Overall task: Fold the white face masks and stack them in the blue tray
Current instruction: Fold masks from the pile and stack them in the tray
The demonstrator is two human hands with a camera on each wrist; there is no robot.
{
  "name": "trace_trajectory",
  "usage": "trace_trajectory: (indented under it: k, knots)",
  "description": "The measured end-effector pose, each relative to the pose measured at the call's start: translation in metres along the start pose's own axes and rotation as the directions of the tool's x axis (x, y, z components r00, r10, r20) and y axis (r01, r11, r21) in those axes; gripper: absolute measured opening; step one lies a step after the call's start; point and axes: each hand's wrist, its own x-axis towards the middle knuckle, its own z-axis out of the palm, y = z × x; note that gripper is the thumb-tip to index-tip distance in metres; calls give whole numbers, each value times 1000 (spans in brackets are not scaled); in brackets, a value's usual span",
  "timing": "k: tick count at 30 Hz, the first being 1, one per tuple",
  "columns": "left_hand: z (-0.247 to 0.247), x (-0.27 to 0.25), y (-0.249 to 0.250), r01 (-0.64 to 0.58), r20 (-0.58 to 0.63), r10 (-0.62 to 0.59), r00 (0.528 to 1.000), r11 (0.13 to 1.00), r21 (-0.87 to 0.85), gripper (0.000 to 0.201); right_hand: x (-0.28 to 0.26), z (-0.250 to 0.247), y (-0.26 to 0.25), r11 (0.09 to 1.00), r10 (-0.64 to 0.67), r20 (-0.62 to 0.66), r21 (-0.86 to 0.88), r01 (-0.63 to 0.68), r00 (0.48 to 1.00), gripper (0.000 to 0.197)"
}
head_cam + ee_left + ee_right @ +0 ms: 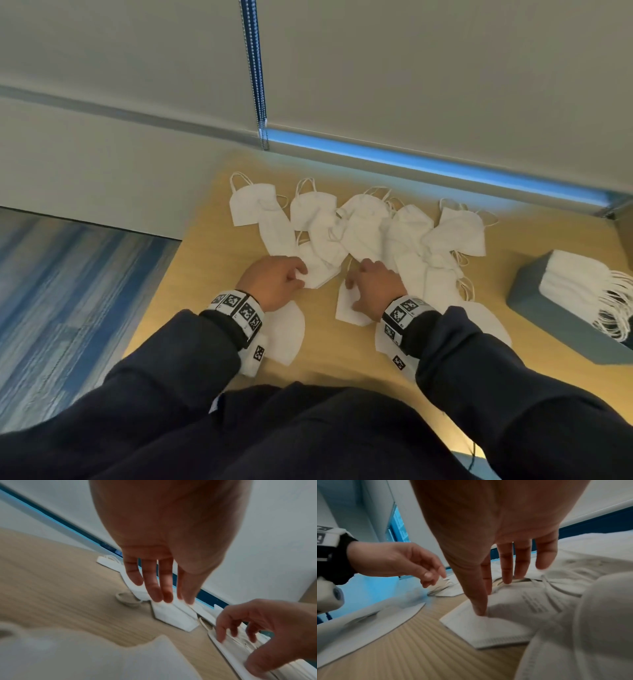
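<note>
Several loose white face masks (pixel 363 226) lie scattered across the wooden table (pixel 205 274). My left hand (pixel 299 275) reaches to a flat mask (pixel 322 274) and pinches its near edge between thumb and fingertips (pixel 157 599); the right wrist view shows that corner slightly lifted under the left hand (pixel 435 580). My right hand (pixel 356 284) lies over another mask (pixel 349 310), thumb (pixel 479 609) pressing it to the table, the other fingers held straight. The blue tray (pixel 534 308) at the right holds a stack of folded masks (pixel 575 284).
A mask (pixel 286 332) lies under my left wrist and another (pixel 486 318) beside my right sleeve. A wall with a blind and bead chain (pixel 257 85) borders the table's far edge. Blue carpet (pixel 68 291) lies to the left.
</note>
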Motion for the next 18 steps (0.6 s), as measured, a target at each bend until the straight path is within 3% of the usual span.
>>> trace_trajectory:
  k: [5,9,12,14,16,18]
  knots:
    - [21,22,10,-20,78,5,997,980,200,51,0,-2,-3,998,68,45,15,-69,997,77]
    - [27,15,11,-165,82,144,986,900,403,31,-4,-7,-4,993,115,-18,-35,-116,993,56]
    - [28,8,0,-232,43,243,969,840,491,25,-15,-16,-2,965,214,-126,180,-190,969,50]
    - [24,7,-10,-223,27,235,972,870,440,23,-23,-26,5,827,291,-64,518,-218,954,45]
    - [20,7,-14,-196,27,199,980,922,334,25,-32,-35,10,520,303,59,826,-217,951,39]
    - [17,7,-13,-182,54,174,983,946,267,44,-39,-39,13,182,310,159,958,-222,937,39]
